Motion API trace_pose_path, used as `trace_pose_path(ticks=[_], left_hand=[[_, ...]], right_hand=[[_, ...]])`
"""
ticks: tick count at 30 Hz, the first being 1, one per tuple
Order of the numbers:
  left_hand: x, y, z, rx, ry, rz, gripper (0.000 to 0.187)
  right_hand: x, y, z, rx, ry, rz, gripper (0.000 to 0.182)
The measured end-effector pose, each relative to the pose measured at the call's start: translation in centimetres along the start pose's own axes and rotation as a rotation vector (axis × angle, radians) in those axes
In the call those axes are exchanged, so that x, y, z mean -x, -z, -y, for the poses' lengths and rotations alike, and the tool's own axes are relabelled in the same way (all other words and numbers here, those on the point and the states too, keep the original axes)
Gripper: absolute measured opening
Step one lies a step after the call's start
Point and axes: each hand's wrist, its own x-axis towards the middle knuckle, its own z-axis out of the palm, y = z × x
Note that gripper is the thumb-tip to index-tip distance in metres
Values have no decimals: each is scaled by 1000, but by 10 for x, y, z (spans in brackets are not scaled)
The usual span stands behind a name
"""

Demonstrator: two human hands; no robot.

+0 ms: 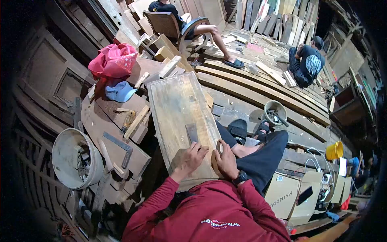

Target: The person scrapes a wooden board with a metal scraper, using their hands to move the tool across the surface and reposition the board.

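A rectangular wooden panel [177, 109] with a raised border lies across my lap, its face worn and pale in places. On its lower half is a flat grey metal blade [192, 132]. My left hand [189, 159] is closed at the blade's near end, the fingertips bent around it. My right hand [226, 162], with a dark watch at the wrist, is curled at the panel's right edge. Something small and pale shows by its fingers, too small to name.
To the left, a bench [100, 117] bears a blue cap [120, 92], a pink bag [113, 60], a metal square [127, 155] and a screwdriver-like tool [129, 119]. Buckets [60, 161] [268, 105] stand on both sides. Long beams [258, 86] and two people are beyond.
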Motion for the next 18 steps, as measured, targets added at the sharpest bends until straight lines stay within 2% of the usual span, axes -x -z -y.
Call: trace_pose_path(ticks=[2, 5, 9, 18], left_hand=[[2, 0, -1, 22, 26, -31, 14], [-3, 13, -6, 44, -37, -26, 18], [-5, 42, -12, 42, -126, 194, 27], [9, 19, 4, 102, -125, 29, 18]], right_hand=[[0, 0, 2, 5, -21, 6, 51], [-1, 0, 3, 3, -15, 0, 51], [-1, -1, 0, -7, -1, 1, 51], [-2, -1, 0, -1, 6, -3, 51]])
